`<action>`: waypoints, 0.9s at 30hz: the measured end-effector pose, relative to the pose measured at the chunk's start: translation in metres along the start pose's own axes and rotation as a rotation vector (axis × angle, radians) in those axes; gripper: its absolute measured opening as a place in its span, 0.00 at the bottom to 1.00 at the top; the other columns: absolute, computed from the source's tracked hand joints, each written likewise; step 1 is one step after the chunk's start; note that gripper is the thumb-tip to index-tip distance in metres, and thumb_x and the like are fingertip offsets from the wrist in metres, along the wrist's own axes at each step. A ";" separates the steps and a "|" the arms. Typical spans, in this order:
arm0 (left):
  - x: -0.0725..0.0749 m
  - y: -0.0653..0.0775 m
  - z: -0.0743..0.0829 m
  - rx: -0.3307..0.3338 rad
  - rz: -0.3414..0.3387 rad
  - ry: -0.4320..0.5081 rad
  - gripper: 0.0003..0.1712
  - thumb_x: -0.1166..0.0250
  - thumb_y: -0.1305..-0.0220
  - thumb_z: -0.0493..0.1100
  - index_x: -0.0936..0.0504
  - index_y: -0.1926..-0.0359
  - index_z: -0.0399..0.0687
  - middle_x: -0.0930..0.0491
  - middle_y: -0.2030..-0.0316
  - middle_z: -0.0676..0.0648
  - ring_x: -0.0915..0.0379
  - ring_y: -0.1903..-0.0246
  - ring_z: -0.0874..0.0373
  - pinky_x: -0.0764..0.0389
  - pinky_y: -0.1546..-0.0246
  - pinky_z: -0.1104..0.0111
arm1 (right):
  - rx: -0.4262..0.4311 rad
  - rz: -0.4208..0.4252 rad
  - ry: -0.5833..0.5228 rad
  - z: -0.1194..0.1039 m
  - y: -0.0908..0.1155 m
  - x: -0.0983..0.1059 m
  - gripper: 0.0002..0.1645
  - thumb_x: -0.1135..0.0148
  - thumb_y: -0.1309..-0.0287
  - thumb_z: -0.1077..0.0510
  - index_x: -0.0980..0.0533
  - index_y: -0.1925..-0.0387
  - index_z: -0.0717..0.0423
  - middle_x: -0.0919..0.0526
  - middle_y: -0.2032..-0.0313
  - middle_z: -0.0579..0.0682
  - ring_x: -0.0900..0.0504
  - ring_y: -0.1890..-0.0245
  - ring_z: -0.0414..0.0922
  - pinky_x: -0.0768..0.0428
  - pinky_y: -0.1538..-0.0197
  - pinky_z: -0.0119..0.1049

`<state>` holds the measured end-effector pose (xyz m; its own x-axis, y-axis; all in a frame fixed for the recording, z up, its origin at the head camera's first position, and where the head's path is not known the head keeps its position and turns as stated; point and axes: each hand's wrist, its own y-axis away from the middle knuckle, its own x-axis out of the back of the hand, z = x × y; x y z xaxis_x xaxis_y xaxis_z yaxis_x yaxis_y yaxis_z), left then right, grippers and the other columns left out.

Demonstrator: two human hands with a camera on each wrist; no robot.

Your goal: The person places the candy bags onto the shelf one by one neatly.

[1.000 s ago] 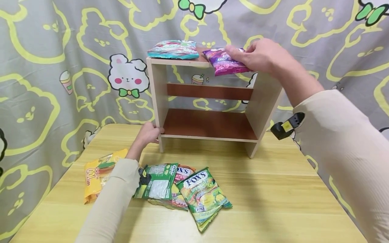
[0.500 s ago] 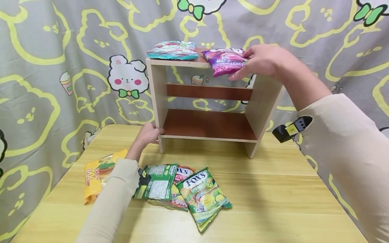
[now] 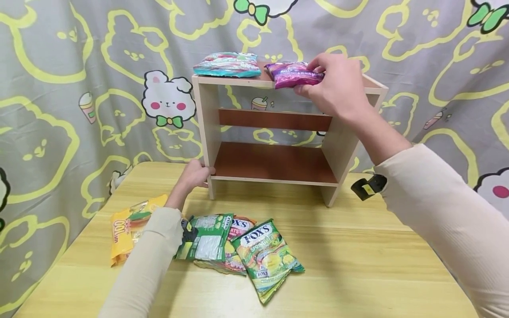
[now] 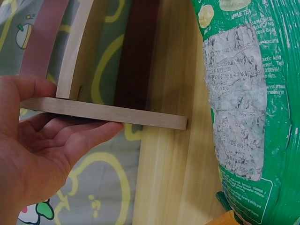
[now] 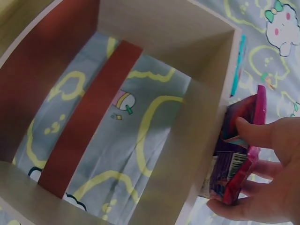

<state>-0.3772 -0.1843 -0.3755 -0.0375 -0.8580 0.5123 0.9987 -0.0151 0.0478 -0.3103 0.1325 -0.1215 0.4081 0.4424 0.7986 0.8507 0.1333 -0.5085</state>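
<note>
My right hand (image 3: 338,86) holds a purple candy bag (image 3: 292,74) by its right end, thumb at the lower front edge and fingers over the top. The bag lies at the front edge of the top board of a small wooden shelf (image 3: 274,84). In the right wrist view, the purple bag (image 5: 234,152) shows its barcode side against the board. My left hand (image 3: 193,174) grips the shelf's left side panel low down; in the left wrist view its thumb and fingers straddle the panel (image 4: 108,112). A teal candy bag (image 3: 228,65) lies on the top board, left of the purple one.
On the table (image 3: 350,265) in front lie a green Fox's bag (image 3: 266,260), a green bag with its back up (image 3: 207,238) overlapping an orange-topped Fox's bag (image 3: 240,227), and a yellow bag (image 3: 123,234) at left. A patterned curtain (image 3: 119,88) hangs behind.
My right hand has shifted its hold on the purple bag, whose drooping front edge has risen to the board's level and moved slightly back. The left hand and the other bags stay put.
</note>
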 end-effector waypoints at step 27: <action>-0.002 -0.003 -0.004 0.000 0.005 0.002 0.20 0.44 0.39 0.44 0.22 0.54 0.31 0.25 0.52 0.35 0.23 0.54 0.43 0.15 0.67 0.60 | 0.115 0.060 0.182 0.013 -0.013 -0.055 0.52 0.36 0.46 0.46 0.52 0.27 0.56 0.41 0.33 0.59 0.47 0.33 0.54 0.50 0.28 0.45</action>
<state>-0.3800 -0.1845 -0.3797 -0.0327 -0.8592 0.5105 0.9989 -0.0110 0.0456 -0.3484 0.1183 -0.1633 0.5184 0.2865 0.8057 0.7843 0.2164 -0.5815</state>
